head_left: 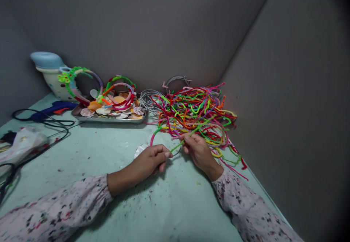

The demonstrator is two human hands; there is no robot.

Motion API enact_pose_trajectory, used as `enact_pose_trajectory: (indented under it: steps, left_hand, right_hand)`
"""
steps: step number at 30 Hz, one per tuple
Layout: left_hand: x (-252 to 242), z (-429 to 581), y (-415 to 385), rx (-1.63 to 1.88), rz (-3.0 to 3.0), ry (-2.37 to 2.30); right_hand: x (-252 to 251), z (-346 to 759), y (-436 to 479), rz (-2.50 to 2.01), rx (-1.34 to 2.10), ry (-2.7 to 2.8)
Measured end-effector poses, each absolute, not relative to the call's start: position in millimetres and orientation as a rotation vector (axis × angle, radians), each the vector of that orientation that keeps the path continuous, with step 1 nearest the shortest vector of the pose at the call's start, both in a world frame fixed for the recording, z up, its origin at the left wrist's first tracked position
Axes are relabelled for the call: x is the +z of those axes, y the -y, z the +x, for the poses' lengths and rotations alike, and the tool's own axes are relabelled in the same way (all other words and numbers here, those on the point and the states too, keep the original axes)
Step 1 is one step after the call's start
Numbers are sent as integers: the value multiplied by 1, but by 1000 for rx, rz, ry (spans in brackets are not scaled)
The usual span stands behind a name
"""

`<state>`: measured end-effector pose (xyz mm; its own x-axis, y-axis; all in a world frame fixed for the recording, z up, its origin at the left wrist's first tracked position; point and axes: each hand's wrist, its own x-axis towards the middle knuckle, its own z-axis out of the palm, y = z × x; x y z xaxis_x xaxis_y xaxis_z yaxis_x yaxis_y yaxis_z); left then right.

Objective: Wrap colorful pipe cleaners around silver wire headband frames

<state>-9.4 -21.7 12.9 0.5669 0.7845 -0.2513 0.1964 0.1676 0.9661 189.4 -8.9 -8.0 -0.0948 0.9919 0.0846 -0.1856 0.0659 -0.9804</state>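
My left hand (152, 158) is closed in a pinch on a thin headband (154, 135), partly wrapped in pink and green pipe cleaner, that arcs up from the fingers. My right hand (197, 149) is closed on a green pipe cleaner (177, 146) that runs between both hands at the headband. Both hands rest low on the pale green table (115, 154). Just behind them lies a big tangled pile of coloured pipe cleaners (195, 110).
A metal tray (109, 119) with shells and finished wrapped headbands stands at the back left. Bare wire headbands (150, 99) lie beside it. A blue glue gun (51, 110) with black cable, a plastic bag (23, 141) and a pale container (53, 75) sit left. Grey walls enclose the corner.
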Motion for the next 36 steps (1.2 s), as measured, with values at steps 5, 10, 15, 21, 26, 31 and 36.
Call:
enact_pose_trajectory:
  steps: [5, 10, 15, 21, 26, 31, 36]
  left_hand:
    - [10, -10, 21, 510, 1429, -897]
    - [12, -10, 20, 553, 1458, -923]
    - [11, -10, 21, 517, 1273, -872]
    - [7, -9, 19, 499, 1247, -835]
    - [4, -9, 19, 495, 1306, -809]
    - [5, -10, 19, 516, 1215, -810]
    - [9, -8, 20, 508, 1201, -858]
  right_hand:
    - [-14, 195, 5, -1068, 1138, 1176]
    - [-16, 194, 3, -1092, 1063, 1171]
    - [-15, 199, 1, -1132, 987, 1172]
    - [-17, 202, -1, -1143, 935, 1123]
    - [-15, 200, -1, -1122, 966, 1048]
    - [-13, 201, -2, -1125, 949, 1056]
    - [-15, 202, -2, -1120, 919, 1047]
